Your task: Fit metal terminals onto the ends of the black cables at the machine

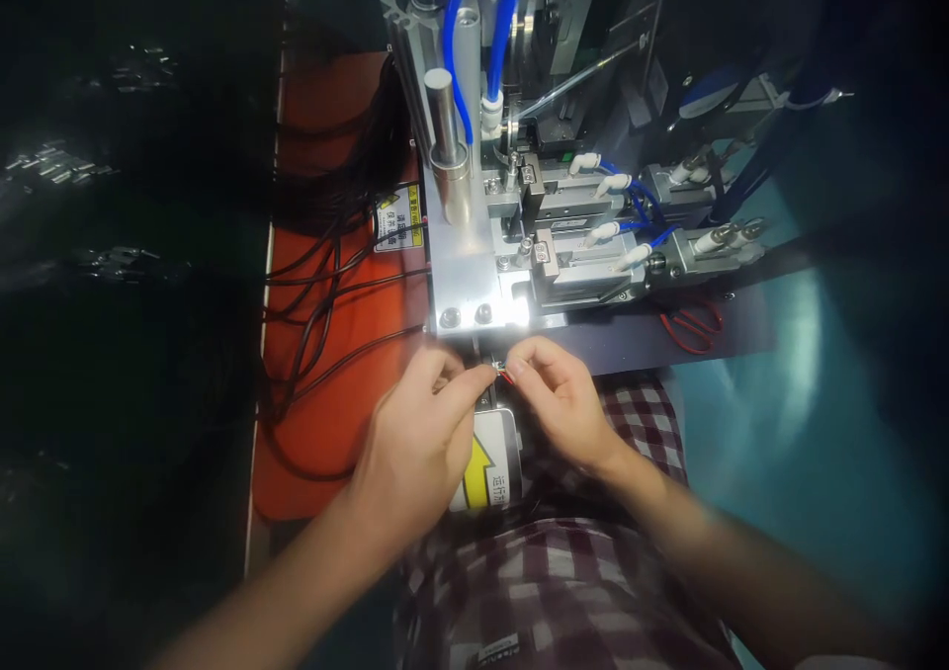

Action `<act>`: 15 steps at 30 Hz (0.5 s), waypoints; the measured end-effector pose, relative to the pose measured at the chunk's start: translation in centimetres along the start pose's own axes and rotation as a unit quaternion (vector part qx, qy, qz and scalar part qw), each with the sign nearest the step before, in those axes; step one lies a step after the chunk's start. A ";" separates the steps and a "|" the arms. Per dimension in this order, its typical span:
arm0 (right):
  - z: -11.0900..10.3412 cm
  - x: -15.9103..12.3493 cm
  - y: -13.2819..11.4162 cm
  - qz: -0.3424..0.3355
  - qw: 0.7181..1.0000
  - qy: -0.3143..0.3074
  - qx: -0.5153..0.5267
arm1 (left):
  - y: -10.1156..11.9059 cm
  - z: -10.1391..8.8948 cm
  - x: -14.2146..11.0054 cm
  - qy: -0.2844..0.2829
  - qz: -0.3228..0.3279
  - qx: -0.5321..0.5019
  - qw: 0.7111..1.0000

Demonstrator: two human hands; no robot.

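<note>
Near the front edge of the metal machine, my left hand [422, 428] and my right hand [560, 398] meet almost fingertip to fingertip. Between them show thin wires [506, 375], one of them red and others pale. My right thumb and forefinger pinch these wires. My left thumb and forefinger are closed at the wires' other end, where a tiny light piece shows; its kind is too small to tell. Just beyond my fingers is the machine's shiny metal plate [474, 280] with two bolts. Below them lies a white part with a yellow arrow label [485, 462].
Black cables [318, 324] run over an orange-red surface [297, 477] on the left. Blue air hoses [508, 28] and pneumatic cylinders [593, 285] stand at the back and right. A coil of red wire [691, 326] lies on the dark ledge. Checkered cloth [563, 591] covers my lap.
</note>
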State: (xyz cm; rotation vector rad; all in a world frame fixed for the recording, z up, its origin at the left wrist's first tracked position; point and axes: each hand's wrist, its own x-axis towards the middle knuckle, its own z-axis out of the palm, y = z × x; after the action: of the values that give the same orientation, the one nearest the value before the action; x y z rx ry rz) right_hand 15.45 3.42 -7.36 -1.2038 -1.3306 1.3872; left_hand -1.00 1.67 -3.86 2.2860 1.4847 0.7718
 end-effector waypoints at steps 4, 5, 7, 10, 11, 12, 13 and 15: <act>-0.1 0.0 0.2 -0.004 1.000 -0.004 -0.009 | 0.0 0.1 0.1 0.009 0.018 0.026 0.999; -0.1 0.0 0.2 -0.004 1.000 -0.005 -0.012 | 0.0 0.1 0.1 0.009 0.023 0.032 0.999; -0.2 0.0 0.3 -0.004 1.000 -0.006 -0.020 | 0.0 0.1 0.1 0.006 0.029 0.042 0.999; -0.2 -0.1 0.4 -0.005 1.000 -0.004 -0.028 | 0.0 0.1 0.1 0.000 0.037 0.057 0.998; -0.2 -0.1 0.4 -0.005 1.000 -0.003 -0.029 | 0.0 0.1 0.2 -0.001 0.039 0.061 0.997; -0.2 -0.1 0.5 -0.005 1.000 -0.002 -0.031 | 0.0 0.1 0.2 -0.002 0.041 0.063 0.997; -0.3 -0.1 0.5 -0.006 0.999 -0.001 -0.033 | 0.1 0.0 0.2 -0.004 0.044 0.065 0.997; -0.3 -0.1 0.5 -0.014 0.999 0.002 -0.041 | 0.1 0.0 0.2 -0.004 0.047 0.066 0.997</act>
State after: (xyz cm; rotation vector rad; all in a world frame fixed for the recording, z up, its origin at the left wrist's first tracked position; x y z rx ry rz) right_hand 15.76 3.29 -7.82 -1.2374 -1.4067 1.3214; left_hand -0.84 1.82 -3.77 2.4699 1.4739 0.7073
